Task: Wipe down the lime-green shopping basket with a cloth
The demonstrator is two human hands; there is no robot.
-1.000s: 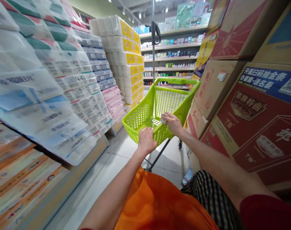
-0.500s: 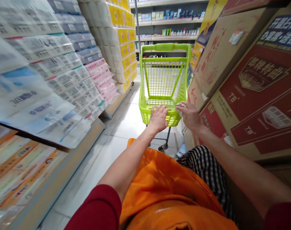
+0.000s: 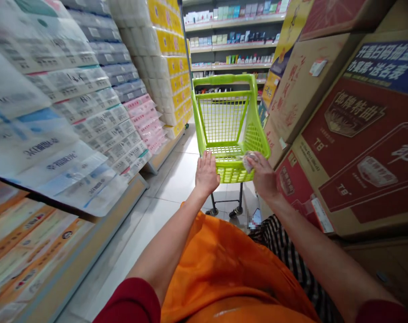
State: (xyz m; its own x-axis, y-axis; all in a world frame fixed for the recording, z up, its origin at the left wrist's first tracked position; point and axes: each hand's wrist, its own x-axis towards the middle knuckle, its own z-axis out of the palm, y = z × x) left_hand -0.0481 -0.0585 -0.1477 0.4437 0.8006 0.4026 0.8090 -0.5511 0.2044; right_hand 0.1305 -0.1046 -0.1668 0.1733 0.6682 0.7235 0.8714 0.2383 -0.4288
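A lime-green plastic shopping cart (image 3: 220, 82) stands in front of me on dark metal legs with casters. My left hand (image 3: 206, 174) is at the near left corner of its basket, fingers over the rim and thumb on the outside. Between the fingers of my right hand (image 3: 264, 176) is a crumpled whitish cloth (image 3: 249, 161), pressed to the near rim toward the right corner. Through the grid, the basket shows nothing inside.
Tissue packs (image 3: 89, 105) are stacked on a low shelf at left, with yellow-and-white roll packs (image 3: 170, 67) beyond. Printed cartons (image 3: 355, 116) line the right side closely. Shelves of small bottles and boxes (image 3: 237, 40) cross the far end. Pale floor tiles (image 3: 167, 179) run between.
My left hand has shifted left along the near rim to the corner. My right hand and the cloth have moved slightly lower on the rim. The cart now appears slightly turned.
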